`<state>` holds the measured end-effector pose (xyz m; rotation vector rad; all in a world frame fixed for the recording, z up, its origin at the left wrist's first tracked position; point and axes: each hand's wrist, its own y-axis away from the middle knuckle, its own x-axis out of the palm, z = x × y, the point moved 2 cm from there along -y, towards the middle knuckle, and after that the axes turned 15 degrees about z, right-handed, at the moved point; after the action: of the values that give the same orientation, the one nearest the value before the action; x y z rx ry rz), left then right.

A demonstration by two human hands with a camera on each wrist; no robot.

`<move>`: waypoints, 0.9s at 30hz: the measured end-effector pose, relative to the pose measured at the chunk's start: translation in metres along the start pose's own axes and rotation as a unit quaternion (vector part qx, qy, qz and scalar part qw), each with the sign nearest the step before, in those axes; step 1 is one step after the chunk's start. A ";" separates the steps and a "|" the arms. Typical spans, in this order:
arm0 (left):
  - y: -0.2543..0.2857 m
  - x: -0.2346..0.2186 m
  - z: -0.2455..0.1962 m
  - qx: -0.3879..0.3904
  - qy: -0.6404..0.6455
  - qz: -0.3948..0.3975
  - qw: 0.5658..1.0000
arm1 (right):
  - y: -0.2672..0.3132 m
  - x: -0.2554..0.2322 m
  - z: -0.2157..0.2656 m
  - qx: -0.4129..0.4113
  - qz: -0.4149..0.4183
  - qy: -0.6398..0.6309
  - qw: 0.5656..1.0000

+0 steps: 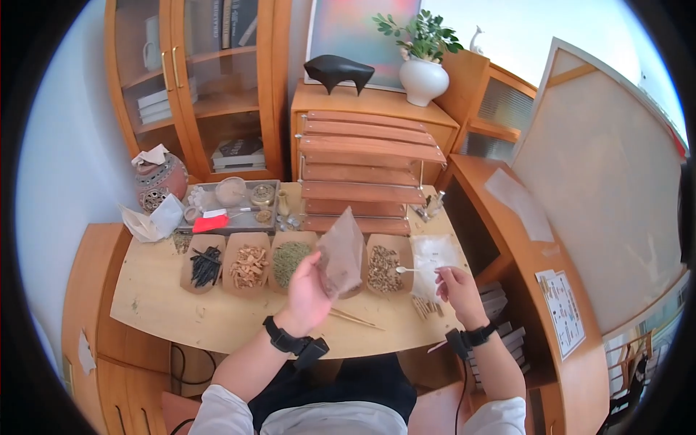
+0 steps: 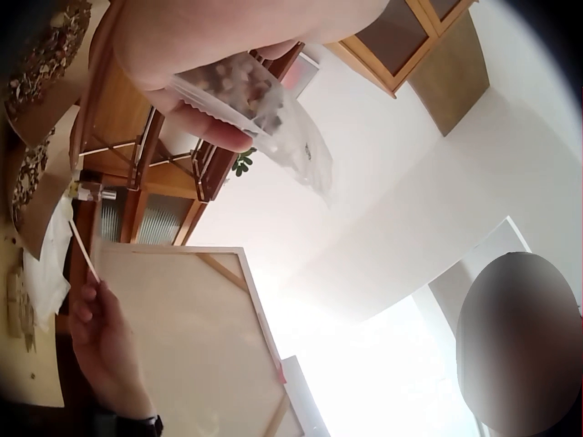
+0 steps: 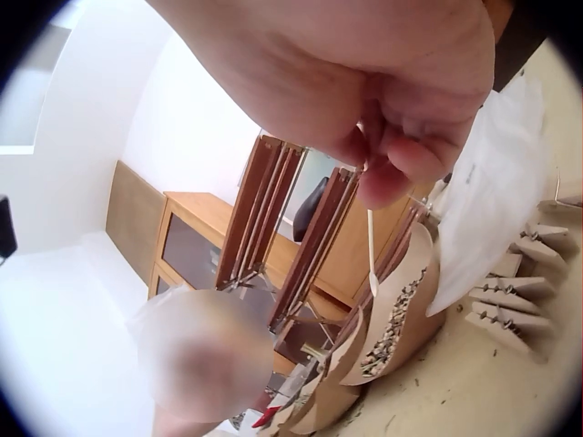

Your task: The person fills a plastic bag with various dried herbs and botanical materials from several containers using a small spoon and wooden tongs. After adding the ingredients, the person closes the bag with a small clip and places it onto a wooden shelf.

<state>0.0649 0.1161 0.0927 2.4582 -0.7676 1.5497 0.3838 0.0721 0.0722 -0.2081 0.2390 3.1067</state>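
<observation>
My left hand (image 1: 308,296) holds up a translucent bag (image 1: 342,254) over the middle of the table. Brownish bits show through the bag's side in the left wrist view, where the fingers (image 2: 214,129) and thumb grip it. My right hand (image 1: 457,291) pinches the thin handle of a small white spoon (image 3: 373,278) between thumb and fingertips. The spoon's bowl hangs above the right end of a brown paper tray (image 1: 406,255) filled with dried brown pieces. Behind the left hand's bag, another paper tray is mostly hidden.
Paper trays of black strips (image 1: 206,267), tan chips (image 1: 248,265) and green herb (image 1: 290,261) stand in a row on the left. White bags (image 1: 435,254) and wooden clothespins (image 3: 510,314) lie at the right. Thin wooden sticks (image 1: 355,319) lie in front; a tiered rack (image 1: 362,192) stands behind.
</observation>
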 end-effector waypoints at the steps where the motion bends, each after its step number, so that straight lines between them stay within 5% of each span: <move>1: -0.004 -0.007 0.000 -0.006 -0.011 -0.011 1.000 | -0.004 0.001 -0.001 -0.012 -0.001 0.027 1.000; 10: -0.020 -0.033 0.010 -0.075 -0.073 -0.091 0.990 | -0.033 0.038 -0.003 -0.084 0.095 0.189 0.974; 13: -0.025 -0.036 0.013 -0.087 -0.069 -0.074 0.991 | -0.041 0.033 -0.008 -0.129 0.047 0.287 0.948; 16: -0.027 -0.037 0.014 -0.093 -0.069 -0.062 0.991 | -0.044 0.022 0.000 -0.081 0.036 0.183 0.979; 27: -0.025 -0.051 0.014 -0.096 -0.036 -0.025 0.994 | -0.051 0.016 -0.019 0.010 0.052 0.126 0.991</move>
<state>0.0715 0.1501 0.0456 2.3840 -0.8194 1.3101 0.3720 0.1197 0.0439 -0.6069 0.2948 3.1726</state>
